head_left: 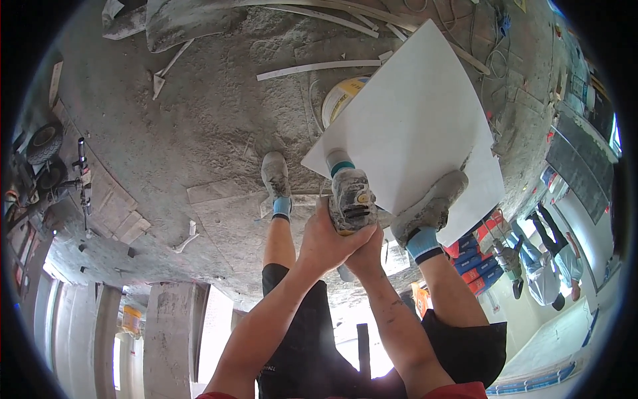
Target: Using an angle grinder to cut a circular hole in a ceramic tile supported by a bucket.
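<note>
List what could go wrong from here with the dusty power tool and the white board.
1. The right shoe appears to rest on the white board near the power tool; a slip might bring the tool toward that foot.
2. The board partly covers a bucket; if it is propped there, it could rock or shift.
3. The left grip and right grip are ungloved on a dust-caked tool, so they might slide or get scraped.

- Black-tyred wheels (44,137), far left.
- Pale narrow strip (319,66), lying on the dusty floor (193,100).
- Stacked red-and-blue packages (473,262), right.
- Yellow container (131,320), lower left.
- Blue pipes (539,382), lower right.
</note>
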Motion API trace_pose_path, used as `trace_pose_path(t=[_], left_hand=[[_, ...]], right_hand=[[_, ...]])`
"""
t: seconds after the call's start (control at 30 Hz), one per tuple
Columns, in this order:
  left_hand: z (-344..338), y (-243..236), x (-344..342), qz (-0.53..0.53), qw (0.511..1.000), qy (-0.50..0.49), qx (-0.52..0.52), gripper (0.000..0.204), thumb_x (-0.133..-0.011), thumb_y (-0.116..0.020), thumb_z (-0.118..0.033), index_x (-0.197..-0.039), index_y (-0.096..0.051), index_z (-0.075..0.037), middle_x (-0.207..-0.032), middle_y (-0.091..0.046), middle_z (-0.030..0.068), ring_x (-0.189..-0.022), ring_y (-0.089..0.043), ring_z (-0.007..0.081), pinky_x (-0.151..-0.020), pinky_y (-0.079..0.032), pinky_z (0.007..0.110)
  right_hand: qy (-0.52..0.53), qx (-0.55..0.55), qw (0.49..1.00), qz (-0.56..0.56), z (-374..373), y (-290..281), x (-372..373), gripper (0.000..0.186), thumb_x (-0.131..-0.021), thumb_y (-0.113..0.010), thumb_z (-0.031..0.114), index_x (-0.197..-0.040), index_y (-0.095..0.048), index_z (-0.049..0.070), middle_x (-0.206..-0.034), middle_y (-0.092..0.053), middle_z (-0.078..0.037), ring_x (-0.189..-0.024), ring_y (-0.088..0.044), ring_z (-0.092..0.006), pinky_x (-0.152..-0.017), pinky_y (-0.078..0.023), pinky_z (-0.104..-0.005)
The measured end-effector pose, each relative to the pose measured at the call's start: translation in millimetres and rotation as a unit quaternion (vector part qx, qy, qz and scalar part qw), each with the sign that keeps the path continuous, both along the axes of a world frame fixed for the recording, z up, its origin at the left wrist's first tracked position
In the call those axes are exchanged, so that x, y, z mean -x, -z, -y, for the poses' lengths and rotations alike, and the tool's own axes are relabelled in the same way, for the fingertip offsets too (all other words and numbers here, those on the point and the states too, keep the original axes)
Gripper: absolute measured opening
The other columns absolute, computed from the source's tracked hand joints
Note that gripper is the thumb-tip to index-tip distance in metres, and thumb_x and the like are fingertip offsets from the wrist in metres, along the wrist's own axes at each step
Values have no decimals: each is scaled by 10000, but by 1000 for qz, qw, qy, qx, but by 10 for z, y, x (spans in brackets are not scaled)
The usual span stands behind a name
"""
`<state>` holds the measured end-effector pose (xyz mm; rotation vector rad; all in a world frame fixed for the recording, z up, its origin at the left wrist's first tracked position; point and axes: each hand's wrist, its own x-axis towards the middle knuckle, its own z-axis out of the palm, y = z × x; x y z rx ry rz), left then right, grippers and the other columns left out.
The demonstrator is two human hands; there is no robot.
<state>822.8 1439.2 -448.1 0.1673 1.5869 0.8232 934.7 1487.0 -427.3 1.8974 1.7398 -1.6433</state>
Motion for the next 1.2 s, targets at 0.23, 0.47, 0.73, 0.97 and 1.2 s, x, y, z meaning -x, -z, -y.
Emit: trace_pose_path(t=[0.23, 0.47, 0.73, 0.97, 1.2], left_hand=[[-20, -11, -13, 0, 1000, -2, -1, 864, -766, -923, -480, -1287, -515, 76, -1068, -758, 255, -996, -778, 405, -862, -623, 445], [-30, -21, 3, -1, 1000, -16, -13, 852, -759, -930, -454, -1287, -518, 74, -1062, -760, 254, -989, -779, 400, -859, -624, 447], [15, -2, -4, -14, 1000, -10, -18, 843, -765, -932, -450, -1279, -516, 72, -1060, -759, 257, -991, -777, 407, -858, -621, 456], [-15, -11, 31, -13, 999, -10, -27, 851, -768, -931, -460, -1283, -511, 72, -1045, -760, 254, -973, -779, 409, -848, -623, 460], [29, 37, -12, -18, 999, -12, -27, 878, -750, -938, -465, -1295, -507, 71, -1054, -753, 261, -978, -773, 418, -854, -620, 473]], right_hand=[[-4, 14, 1000, 0, 27, 60, -88, 711, -760, -935, 215, -1331, -556, 21, -1163, -754, -164, -1103, -759, -310, -937, -584, -424], [6, 35, 999, 1, 20, 73, -82, 727, -750, -943, 224, -1333, -561, 16, -1169, -752, -165, -1107, -756, -312, -942, -580, -426], [-4, 2, 1000, -2, 53, 67, -71, 703, -757, -934, 223, -1327, -574, 27, -1168, -746, -163, -1089, -752, -327, -928, -578, -437], [-19, -6, 1000, 8, 31, 70, -59, 684, -762, -925, 218, -1316, -574, 24, -1163, -739, -175, -1092, -749, -351, -914, -581, -448], [-32, -6, 999, 14, 32, 68, -56, 693, -763, -926, 226, -1326, -573, 27, -1171, -739, -174, -1099, -749, -345, -922, -580, -449]])
